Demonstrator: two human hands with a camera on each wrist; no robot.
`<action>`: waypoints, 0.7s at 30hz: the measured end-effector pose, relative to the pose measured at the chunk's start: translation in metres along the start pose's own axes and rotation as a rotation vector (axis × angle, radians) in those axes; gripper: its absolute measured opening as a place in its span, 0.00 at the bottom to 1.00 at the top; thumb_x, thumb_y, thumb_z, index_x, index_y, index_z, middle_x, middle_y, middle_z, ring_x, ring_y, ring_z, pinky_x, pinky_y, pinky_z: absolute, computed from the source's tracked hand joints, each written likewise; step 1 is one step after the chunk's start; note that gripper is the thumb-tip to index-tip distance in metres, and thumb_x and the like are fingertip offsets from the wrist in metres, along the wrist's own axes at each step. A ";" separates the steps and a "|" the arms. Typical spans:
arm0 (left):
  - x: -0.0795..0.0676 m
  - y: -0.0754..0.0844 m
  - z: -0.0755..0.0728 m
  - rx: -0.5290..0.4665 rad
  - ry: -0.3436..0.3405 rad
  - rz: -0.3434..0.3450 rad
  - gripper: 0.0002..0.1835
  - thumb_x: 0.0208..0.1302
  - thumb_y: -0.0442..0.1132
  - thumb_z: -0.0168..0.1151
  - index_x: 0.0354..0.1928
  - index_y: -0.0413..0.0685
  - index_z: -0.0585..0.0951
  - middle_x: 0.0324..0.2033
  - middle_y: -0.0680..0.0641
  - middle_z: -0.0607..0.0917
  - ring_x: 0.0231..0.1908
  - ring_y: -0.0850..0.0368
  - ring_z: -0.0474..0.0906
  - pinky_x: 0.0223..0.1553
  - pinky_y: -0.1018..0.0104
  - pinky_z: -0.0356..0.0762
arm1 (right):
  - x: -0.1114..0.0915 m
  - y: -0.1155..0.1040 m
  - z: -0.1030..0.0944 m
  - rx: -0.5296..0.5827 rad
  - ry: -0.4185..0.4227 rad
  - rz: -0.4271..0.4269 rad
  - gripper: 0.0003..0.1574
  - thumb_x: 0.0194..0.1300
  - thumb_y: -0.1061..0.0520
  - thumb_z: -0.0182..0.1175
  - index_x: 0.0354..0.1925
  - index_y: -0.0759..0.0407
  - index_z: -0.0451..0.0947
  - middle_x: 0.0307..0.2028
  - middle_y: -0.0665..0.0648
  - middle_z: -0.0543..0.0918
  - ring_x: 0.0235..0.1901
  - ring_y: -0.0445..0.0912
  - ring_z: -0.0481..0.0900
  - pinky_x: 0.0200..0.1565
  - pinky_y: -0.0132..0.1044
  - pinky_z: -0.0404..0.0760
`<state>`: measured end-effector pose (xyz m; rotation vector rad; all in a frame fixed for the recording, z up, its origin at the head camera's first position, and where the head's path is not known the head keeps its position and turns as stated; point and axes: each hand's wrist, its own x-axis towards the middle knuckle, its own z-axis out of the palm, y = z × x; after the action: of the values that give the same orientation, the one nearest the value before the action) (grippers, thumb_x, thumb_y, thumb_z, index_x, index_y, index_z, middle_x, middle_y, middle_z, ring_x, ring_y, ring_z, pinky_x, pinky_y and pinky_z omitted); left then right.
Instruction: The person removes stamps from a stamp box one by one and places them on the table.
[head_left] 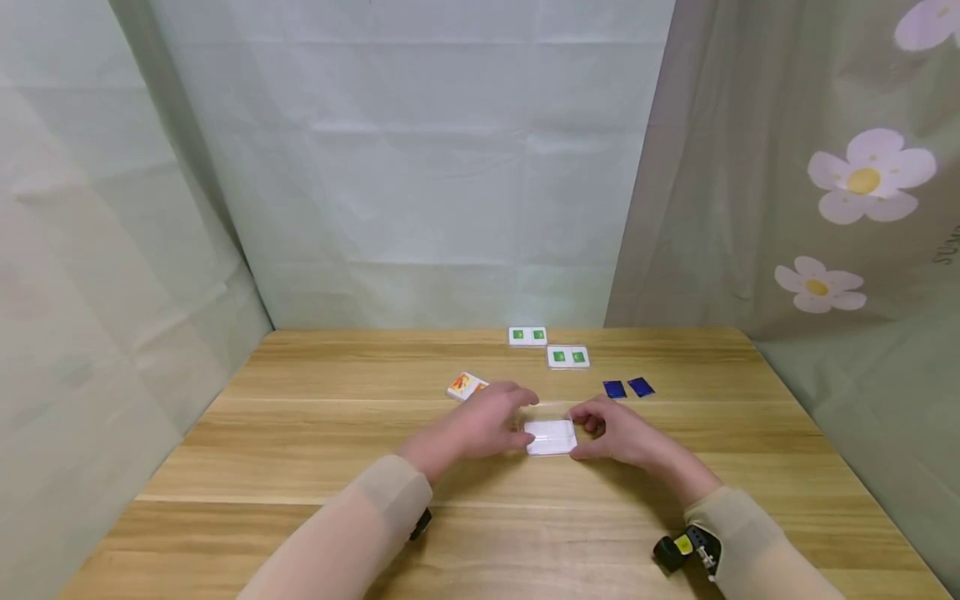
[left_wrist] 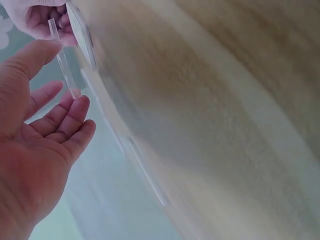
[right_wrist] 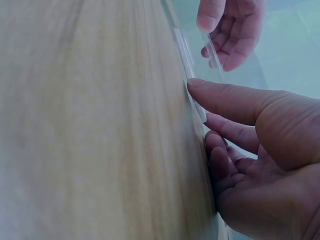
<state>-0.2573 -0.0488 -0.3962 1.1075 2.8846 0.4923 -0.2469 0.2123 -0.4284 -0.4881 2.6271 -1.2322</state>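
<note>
My left hand (head_left: 491, 421) pinches a clear plastic cover (left_wrist: 64, 65) between thumb and fingers, tilted above a shallow clear case (head_left: 551, 450). A white insert (head_left: 551, 435) lies inside this case, low at the table. At the case's right side, my right hand (head_left: 617, 433) grips its edge between thumb and index finger, the other fingers curled under. The right wrist view shows the right thumb (right_wrist: 220, 95) at the case's rim, with the left hand (right_wrist: 240, 35) and cover beyond it.
Two clear cases with green-pictured cards (head_left: 527, 337) (head_left: 567, 357) lie toward the table's back. A case with orange-pictured cards (head_left: 465, 384) sits behind my left hand, partly hidden. Two dark blue cards (head_left: 615, 389) (head_left: 641, 387) lie behind my right hand. Curtains surround the wooden table (head_left: 337, 417).
</note>
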 end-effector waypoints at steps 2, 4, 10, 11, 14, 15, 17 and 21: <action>-0.001 0.003 0.000 0.002 -0.004 0.001 0.30 0.62 0.49 0.72 0.64 0.47 0.77 0.57 0.47 0.80 0.56 0.53 0.76 0.59 0.60 0.73 | 0.000 0.000 0.000 0.000 0.001 0.004 0.30 0.51 0.55 0.80 0.52 0.55 0.82 0.45 0.55 0.76 0.45 0.49 0.71 0.48 0.44 0.71; -0.001 0.005 0.001 0.008 -0.003 0.002 0.30 0.62 0.49 0.72 0.63 0.47 0.78 0.57 0.46 0.80 0.56 0.53 0.76 0.59 0.60 0.73 | 0.001 0.001 0.000 0.002 -0.001 0.000 0.30 0.51 0.55 0.80 0.52 0.55 0.82 0.45 0.55 0.76 0.45 0.50 0.71 0.49 0.44 0.71; -0.002 0.009 0.004 0.018 -0.009 -0.005 0.30 0.62 0.50 0.73 0.63 0.47 0.78 0.57 0.46 0.80 0.56 0.53 0.76 0.59 0.60 0.73 | 0.001 0.002 -0.001 0.014 -0.007 0.000 0.31 0.51 0.56 0.80 0.53 0.55 0.81 0.45 0.56 0.75 0.45 0.50 0.71 0.48 0.44 0.71; -0.002 0.009 0.004 0.020 -0.013 -0.007 0.30 0.62 0.50 0.73 0.63 0.47 0.78 0.58 0.46 0.80 0.57 0.53 0.76 0.59 0.60 0.73 | 0.001 0.002 -0.001 0.015 -0.009 0.000 0.31 0.50 0.56 0.80 0.53 0.56 0.81 0.45 0.56 0.75 0.45 0.50 0.71 0.48 0.44 0.71; -0.002 0.011 0.006 0.023 -0.021 -0.013 0.30 0.62 0.50 0.73 0.62 0.47 0.78 0.58 0.46 0.79 0.58 0.53 0.75 0.60 0.60 0.72 | 0.001 0.002 -0.001 0.013 -0.010 -0.002 0.32 0.50 0.57 0.81 0.53 0.56 0.81 0.45 0.56 0.75 0.45 0.50 0.71 0.48 0.44 0.71; -0.002 0.011 0.006 0.024 -0.022 -0.013 0.29 0.61 0.50 0.73 0.62 0.47 0.78 0.58 0.46 0.80 0.58 0.53 0.75 0.61 0.60 0.72 | 0.001 0.002 -0.001 0.011 -0.012 -0.002 0.32 0.50 0.57 0.81 0.53 0.57 0.81 0.45 0.56 0.75 0.45 0.50 0.71 0.48 0.44 0.71; -0.002 0.012 0.007 0.023 -0.023 -0.013 0.29 0.61 0.50 0.73 0.62 0.47 0.79 0.58 0.47 0.80 0.58 0.53 0.75 0.61 0.60 0.72 | 0.001 0.002 -0.001 0.004 -0.013 0.001 0.32 0.50 0.56 0.81 0.53 0.57 0.80 0.45 0.56 0.75 0.45 0.50 0.71 0.48 0.44 0.72; -0.002 0.012 0.009 0.026 -0.019 -0.002 0.28 0.61 0.50 0.74 0.60 0.47 0.80 0.56 0.47 0.80 0.56 0.54 0.75 0.58 0.62 0.73 | 0.001 0.002 -0.001 -0.012 -0.014 0.006 0.33 0.49 0.56 0.81 0.53 0.56 0.80 0.45 0.55 0.75 0.44 0.49 0.70 0.47 0.44 0.72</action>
<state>-0.2472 -0.0395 -0.4012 1.1063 2.8835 0.4433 -0.2488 0.2142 -0.4294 -0.4883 2.6240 -1.2071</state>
